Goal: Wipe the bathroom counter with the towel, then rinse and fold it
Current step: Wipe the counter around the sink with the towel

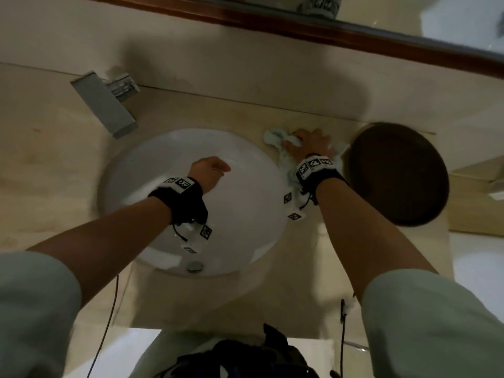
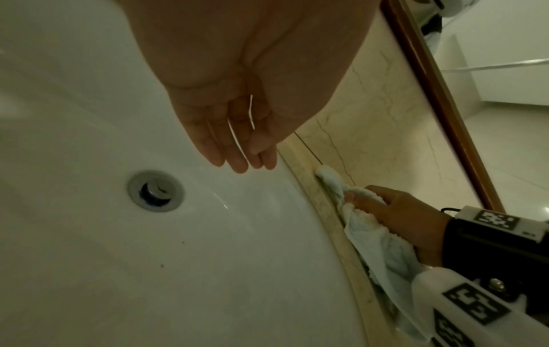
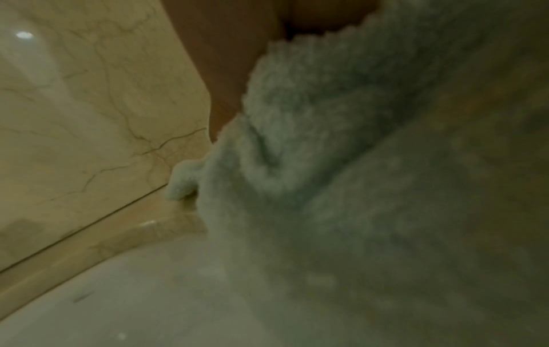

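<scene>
A pale, fluffy towel [image 1: 272, 136] lies bunched on the beige marble counter [image 1: 54, 159], just beyond the right rim of the white sink [image 1: 237, 214]. My right hand [image 1: 308, 144] presses down on the towel and grips a bunch of it between thumb and fingers [image 2: 395, 211]. In the right wrist view the towel [image 3: 326, 187] fills most of the picture, close to the seam with the back wall. My left hand [image 1: 211, 170] hovers over the basin, empty, its fingers [image 2: 237, 145] hanging relaxed above the drain [image 2: 156, 191].
A square chrome faucet [image 1: 105, 105] juts over the sink at the upper left. A dark brown round bowl [image 1: 395, 173] sits on the counter right beside my right hand. A wood-framed mirror [image 1: 327, 31] runs along the wall behind.
</scene>
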The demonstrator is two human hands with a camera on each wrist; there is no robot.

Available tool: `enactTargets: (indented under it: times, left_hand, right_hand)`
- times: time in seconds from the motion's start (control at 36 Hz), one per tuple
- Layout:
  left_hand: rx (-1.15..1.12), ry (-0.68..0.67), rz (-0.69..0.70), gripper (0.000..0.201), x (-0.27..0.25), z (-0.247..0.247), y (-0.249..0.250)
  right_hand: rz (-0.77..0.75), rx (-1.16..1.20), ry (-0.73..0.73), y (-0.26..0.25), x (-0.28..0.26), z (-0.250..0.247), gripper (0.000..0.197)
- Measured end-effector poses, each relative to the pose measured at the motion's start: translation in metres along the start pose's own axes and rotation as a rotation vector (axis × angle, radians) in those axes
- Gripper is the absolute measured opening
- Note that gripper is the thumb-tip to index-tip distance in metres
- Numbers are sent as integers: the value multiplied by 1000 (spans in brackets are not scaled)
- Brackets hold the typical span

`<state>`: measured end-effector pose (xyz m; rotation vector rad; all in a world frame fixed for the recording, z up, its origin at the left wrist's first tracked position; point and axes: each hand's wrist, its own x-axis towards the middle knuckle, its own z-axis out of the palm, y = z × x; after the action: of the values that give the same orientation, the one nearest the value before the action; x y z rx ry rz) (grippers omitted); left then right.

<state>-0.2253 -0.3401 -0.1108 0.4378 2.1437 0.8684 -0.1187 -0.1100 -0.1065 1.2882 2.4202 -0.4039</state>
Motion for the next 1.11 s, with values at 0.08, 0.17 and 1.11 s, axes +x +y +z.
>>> enactTargets:
  times: [0.08, 0.17, 1.11]
  left_hand:
    - [63, -26, 23, 24, -2, 11, 6]
    - [117, -59, 54, 28, -3, 21, 13]
    - [185, -46, 73, 39, -14, 35, 44]
  right_hand:
    - [-20, -4, -3, 8, -19, 5, 52]
    - [-23, 61, 0, 17, -40, 11, 50]
    - [-297, 8, 55, 42, -57, 25, 75]
